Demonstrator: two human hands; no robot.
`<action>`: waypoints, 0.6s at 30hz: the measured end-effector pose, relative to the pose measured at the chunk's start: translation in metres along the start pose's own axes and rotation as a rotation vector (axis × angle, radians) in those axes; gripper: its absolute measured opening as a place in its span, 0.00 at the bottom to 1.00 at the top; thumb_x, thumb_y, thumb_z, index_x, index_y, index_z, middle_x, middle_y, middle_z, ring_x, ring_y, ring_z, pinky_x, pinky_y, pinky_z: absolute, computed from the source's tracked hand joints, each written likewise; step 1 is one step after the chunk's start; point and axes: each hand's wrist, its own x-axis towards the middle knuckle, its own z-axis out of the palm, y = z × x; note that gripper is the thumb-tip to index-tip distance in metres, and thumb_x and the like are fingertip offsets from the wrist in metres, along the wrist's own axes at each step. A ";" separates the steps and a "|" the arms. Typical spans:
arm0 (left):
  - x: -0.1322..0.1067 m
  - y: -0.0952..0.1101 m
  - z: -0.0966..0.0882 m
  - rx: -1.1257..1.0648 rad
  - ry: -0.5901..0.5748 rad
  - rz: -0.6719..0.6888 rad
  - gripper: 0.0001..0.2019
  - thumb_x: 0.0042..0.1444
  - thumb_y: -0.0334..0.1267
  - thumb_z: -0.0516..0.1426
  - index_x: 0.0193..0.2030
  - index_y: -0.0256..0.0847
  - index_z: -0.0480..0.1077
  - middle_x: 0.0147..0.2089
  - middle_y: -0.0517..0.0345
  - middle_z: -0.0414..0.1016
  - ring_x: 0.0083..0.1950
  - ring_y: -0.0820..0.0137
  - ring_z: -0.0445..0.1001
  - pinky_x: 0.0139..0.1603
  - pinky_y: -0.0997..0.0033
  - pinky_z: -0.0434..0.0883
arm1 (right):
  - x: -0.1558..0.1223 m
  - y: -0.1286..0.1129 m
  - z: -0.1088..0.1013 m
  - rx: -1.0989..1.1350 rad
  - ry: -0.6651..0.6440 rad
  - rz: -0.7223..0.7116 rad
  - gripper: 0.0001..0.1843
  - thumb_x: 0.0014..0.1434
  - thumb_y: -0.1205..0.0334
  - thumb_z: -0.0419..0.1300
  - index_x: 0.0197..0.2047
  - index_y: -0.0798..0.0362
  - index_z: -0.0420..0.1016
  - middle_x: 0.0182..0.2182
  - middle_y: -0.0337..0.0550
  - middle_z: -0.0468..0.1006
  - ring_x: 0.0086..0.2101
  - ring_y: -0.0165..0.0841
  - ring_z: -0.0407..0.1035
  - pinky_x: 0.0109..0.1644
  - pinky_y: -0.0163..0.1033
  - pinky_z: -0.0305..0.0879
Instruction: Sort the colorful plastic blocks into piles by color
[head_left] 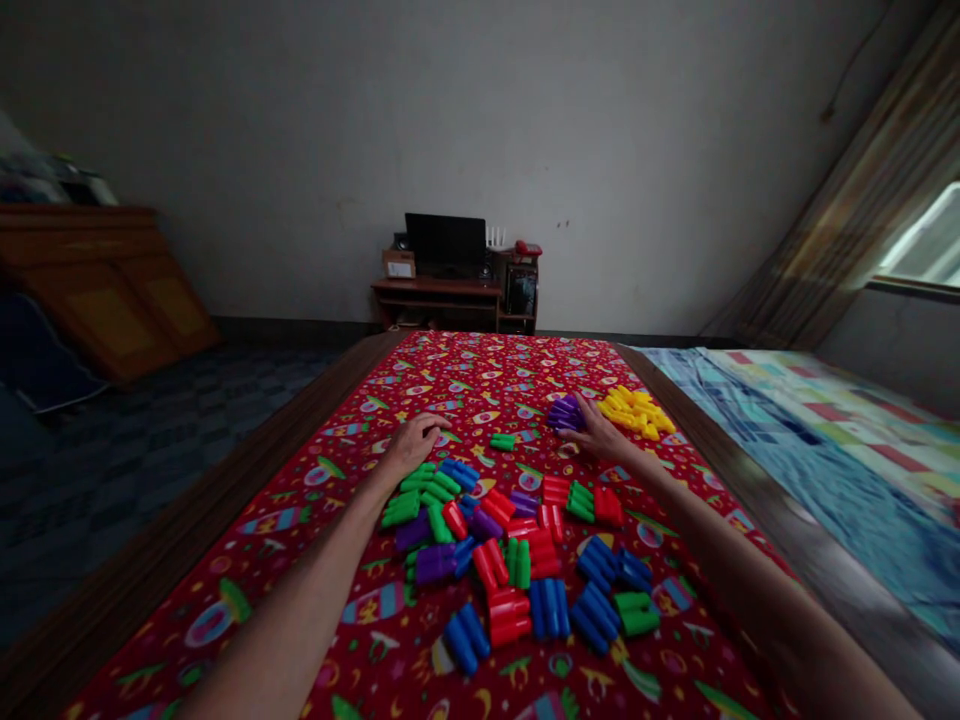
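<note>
My right hand (598, 433) reaches over the cloth at the right, its thumb and fingers around the near side of a small cluster of purple plastic building blocks (564, 412). Just right of that hand lies a pile of yellow blocks (636, 411). My left hand (417, 443) rests above the cloth with fingers loosely stretched and nothing in them. Close below it are green blocks (438, 487) and a blue block (460, 473). Between the hands lies a single green block (502, 441). Nearer to me, red blocks (491, 564), blue blocks (551, 608) and other purple ones (435, 565) are scattered.
A red patterned cloth (480, 375) covers the long table, whose dark wooden edge (300, 400) shows at both sides. Beyond stands a desk (439, 290) with a monitor (445, 244). A bed (840, 420) is on the right, a wooden cabinet (112, 290) on the left.
</note>
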 end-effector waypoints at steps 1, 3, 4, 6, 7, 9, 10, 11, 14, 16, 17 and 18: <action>0.000 0.000 0.000 0.000 0.000 0.003 0.17 0.51 0.38 0.48 0.36 0.40 0.77 0.42 0.52 0.79 0.48 0.62 0.75 0.55 0.59 0.70 | 0.000 0.001 0.004 0.000 -0.012 -0.003 0.50 0.53 0.40 0.61 0.71 0.52 0.46 0.65 0.60 0.57 0.64 0.54 0.51 0.63 0.58 0.53; 0.000 0.001 0.000 0.003 -0.006 0.006 0.17 0.51 0.38 0.47 0.36 0.40 0.77 0.42 0.51 0.79 0.48 0.61 0.76 0.55 0.58 0.70 | 0.002 0.003 0.012 0.004 -0.011 -0.013 0.52 0.53 0.40 0.61 0.72 0.52 0.43 0.68 0.62 0.49 0.66 0.56 0.45 0.64 0.61 0.49; 0.000 0.001 -0.001 0.004 -0.013 0.006 0.17 0.51 0.38 0.47 0.36 0.40 0.77 0.42 0.51 0.79 0.48 0.61 0.76 0.55 0.58 0.70 | 0.004 0.004 0.016 0.006 0.002 -0.021 0.51 0.54 0.40 0.61 0.72 0.51 0.43 0.68 0.63 0.47 0.66 0.56 0.44 0.64 0.62 0.48; 0.001 0.002 -0.002 0.005 -0.024 0.004 0.17 0.52 0.38 0.47 0.36 0.40 0.77 0.42 0.51 0.79 0.48 0.61 0.76 0.55 0.58 0.70 | 0.011 0.005 0.022 0.005 0.027 -0.035 0.49 0.55 0.40 0.60 0.71 0.51 0.45 0.68 0.63 0.47 0.66 0.57 0.44 0.64 0.62 0.48; 0.000 0.002 -0.002 0.005 -0.026 0.002 0.17 0.52 0.37 0.47 0.36 0.40 0.77 0.42 0.52 0.79 0.48 0.62 0.76 0.55 0.58 0.70 | 0.015 0.006 0.024 0.002 0.033 -0.039 0.48 0.55 0.40 0.60 0.71 0.51 0.46 0.68 0.63 0.47 0.66 0.57 0.45 0.64 0.62 0.49; 0.000 0.002 -0.003 0.003 -0.028 -0.001 0.17 0.52 0.37 0.47 0.37 0.40 0.77 0.42 0.52 0.79 0.48 0.62 0.75 0.54 0.59 0.70 | 0.023 0.006 0.027 -0.013 0.036 -0.037 0.48 0.55 0.40 0.60 0.71 0.53 0.47 0.67 0.64 0.48 0.66 0.57 0.45 0.65 0.60 0.50; 0.000 0.002 -0.003 0.004 -0.029 -0.001 0.17 0.52 0.37 0.47 0.37 0.40 0.77 0.42 0.52 0.79 0.48 0.62 0.75 0.54 0.59 0.70 | 0.026 0.006 0.027 -0.021 0.036 -0.034 0.48 0.56 0.40 0.59 0.71 0.54 0.47 0.67 0.65 0.48 0.66 0.57 0.45 0.65 0.60 0.50; 0.000 0.002 -0.003 0.006 -0.030 -0.001 0.17 0.52 0.37 0.47 0.37 0.40 0.77 0.42 0.52 0.79 0.48 0.62 0.75 0.54 0.59 0.70 | 0.028 0.006 0.028 -0.025 0.036 -0.032 0.47 0.56 0.40 0.59 0.71 0.54 0.48 0.67 0.65 0.49 0.66 0.57 0.46 0.65 0.60 0.50; 0.000 0.001 -0.003 0.010 -0.025 0.007 0.17 0.52 0.38 0.47 0.37 0.40 0.77 0.43 0.52 0.79 0.48 0.62 0.75 0.55 0.59 0.70 | 0.031 0.003 0.026 -0.016 0.037 -0.031 0.47 0.57 0.40 0.58 0.71 0.53 0.47 0.67 0.65 0.49 0.66 0.57 0.46 0.65 0.60 0.50; 0.000 0.001 -0.002 0.007 -0.015 0.010 0.17 0.52 0.38 0.47 0.37 0.40 0.77 0.43 0.52 0.79 0.48 0.62 0.75 0.54 0.59 0.70 | 0.028 -0.002 0.021 -0.004 0.042 -0.046 0.47 0.56 0.40 0.58 0.71 0.53 0.47 0.67 0.65 0.48 0.66 0.57 0.45 0.65 0.61 0.50; -0.001 0.001 -0.001 0.003 -0.008 0.009 0.17 0.51 0.38 0.47 0.37 0.40 0.77 0.43 0.52 0.79 0.48 0.63 0.75 0.54 0.60 0.70 | 0.024 -0.006 0.017 -0.002 0.056 -0.065 0.47 0.57 0.40 0.58 0.71 0.53 0.48 0.68 0.64 0.48 0.66 0.57 0.43 0.65 0.62 0.49; -0.001 0.000 0.000 -0.002 -0.002 0.007 0.17 0.51 0.38 0.48 0.37 0.40 0.77 0.43 0.52 0.79 0.47 0.63 0.75 0.54 0.60 0.70 | 0.019 -0.012 0.011 -0.003 0.080 -0.093 0.46 0.57 0.40 0.58 0.71 0.53 0.48 0.68 0.64 0.48 0.67 0.56 0.42 0.65 0.62 0.49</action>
